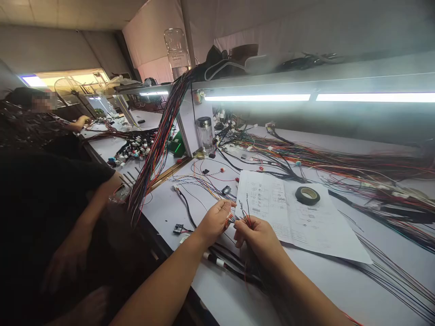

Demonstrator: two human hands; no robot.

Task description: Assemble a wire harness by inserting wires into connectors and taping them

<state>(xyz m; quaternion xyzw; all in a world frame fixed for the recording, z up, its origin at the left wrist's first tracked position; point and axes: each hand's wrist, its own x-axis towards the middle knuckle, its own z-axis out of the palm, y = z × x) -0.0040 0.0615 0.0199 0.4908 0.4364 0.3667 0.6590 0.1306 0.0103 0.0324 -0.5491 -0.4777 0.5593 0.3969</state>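
Near the front edge of the worktop [163, 210], the left hand [214, 222] pinches the ends of the thin wires [246, 217] between thumb and fingers. The right hand [258, 236], just beside it, is closed around the same wires. They stand over the left edge of the paper sheet [306, 226], where a tape roll [307, 195] lies.

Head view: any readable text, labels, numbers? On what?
Nothing reads clearly enough to quote.
On the paper sheet: printed tables and rows, too small to read.
On the clear bottle atop the shelf: white label with print, blurred.
On the tape roll: no marking visible.
On the thin wires pinched by the left hand and right hand: no print visible.
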